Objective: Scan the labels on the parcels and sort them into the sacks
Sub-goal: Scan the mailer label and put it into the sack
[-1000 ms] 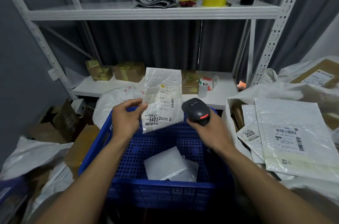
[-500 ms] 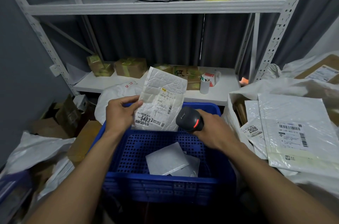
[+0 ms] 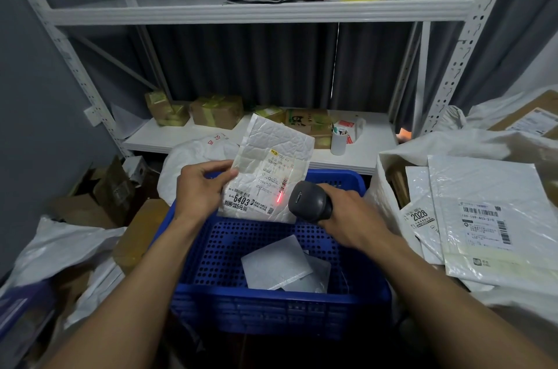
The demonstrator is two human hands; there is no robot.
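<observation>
Over the blue crate [image 3: 271,312], head view: we hold the parcel [image 3: 273,145] upright, long axis leaning right, its left edge pinched in our left hand [image 3: 200,189], label [image 3: 270,179] lying just left of the scanner [image 3: 309,204] clenched in our right hand [image 3: 350,216], red beam [image 3: 279,198] on the label's lower right.
</observation>
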